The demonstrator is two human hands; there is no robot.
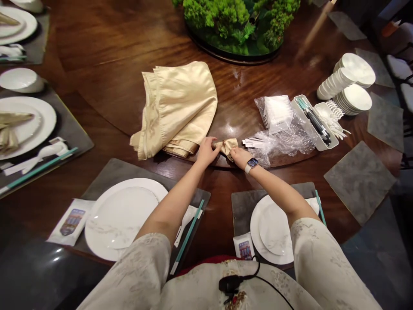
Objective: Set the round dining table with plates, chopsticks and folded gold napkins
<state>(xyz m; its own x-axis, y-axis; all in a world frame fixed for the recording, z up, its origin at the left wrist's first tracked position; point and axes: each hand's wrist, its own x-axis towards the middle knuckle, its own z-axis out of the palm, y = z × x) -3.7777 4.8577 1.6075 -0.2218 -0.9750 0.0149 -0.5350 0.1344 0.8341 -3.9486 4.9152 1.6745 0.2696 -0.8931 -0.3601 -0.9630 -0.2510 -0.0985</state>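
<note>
A gold cloth napkin [229, 146], gathered into a narrow folded bundle, lies near the edge of the raised round part of the table. My left hand [207, 151] has its fingers and thumb curled at the bundle's left end. On the right, my right hand [240, 158] is closed on the lower right part of the same bundle, with a watch on its wrist. Just left of my hands is a loose stack of gold napkins [180, 105], partly draped over one another. Parts of the bundle are hidden under my fingers.
White plates [106, 228] sit on grey placemats [112, 170] beneath my forearms, with teal-ended chopsticks [189, 234] alongside. To the right are crumpled plastic packaging [290, 140], a chopstick tray [332, 144] and stacked white bowls [337, 82]. A green plant centrepiece [238, 26] stands behind.
</note>
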